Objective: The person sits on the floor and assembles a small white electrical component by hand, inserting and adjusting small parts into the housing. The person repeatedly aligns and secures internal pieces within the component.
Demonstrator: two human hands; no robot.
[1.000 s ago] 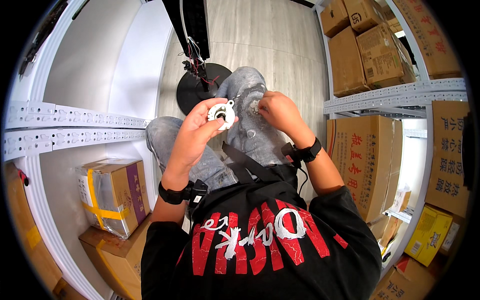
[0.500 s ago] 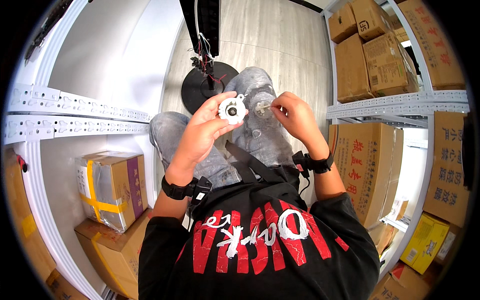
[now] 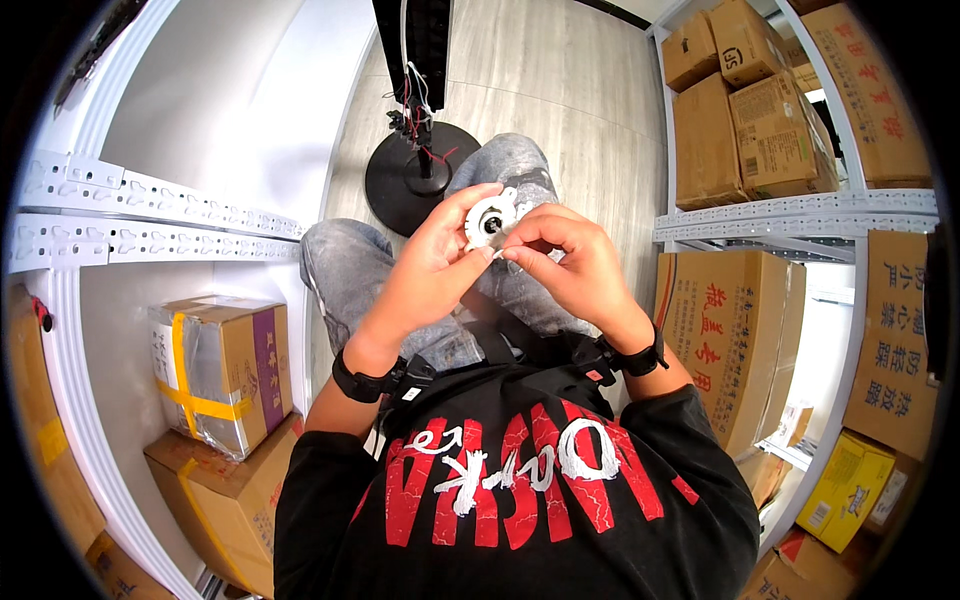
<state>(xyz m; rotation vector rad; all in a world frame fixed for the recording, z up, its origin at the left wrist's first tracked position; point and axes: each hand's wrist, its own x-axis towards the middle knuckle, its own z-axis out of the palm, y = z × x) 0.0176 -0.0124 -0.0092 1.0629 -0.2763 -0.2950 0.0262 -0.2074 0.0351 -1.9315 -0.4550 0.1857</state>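
My left hand (image 3: 425,262) grips a white round plastic part (image 3: 487,214) by its edge, above my lap. It has a small lug at its rim and a dark hub in its open centre. Close against it, the thumb and fingers of my right hand (image 3: 572,262) pinch a small whitish piece (image 3: 498,253), mostly hidden by the fingertips. Whether that piece touches the round part, I cannot tell.
A black stand (image 3: 420,180) with a round base and loose wires rises ahead of my knees. Shelving with cardboard boxes (image 3: 740,340) lines the right. A taped box (image 3: 225,375) sits on the left shelf.
My right hand has moved left with its small whitish piece, up to the round part. My left hand has shifted slightly right, bringing the two hands together.
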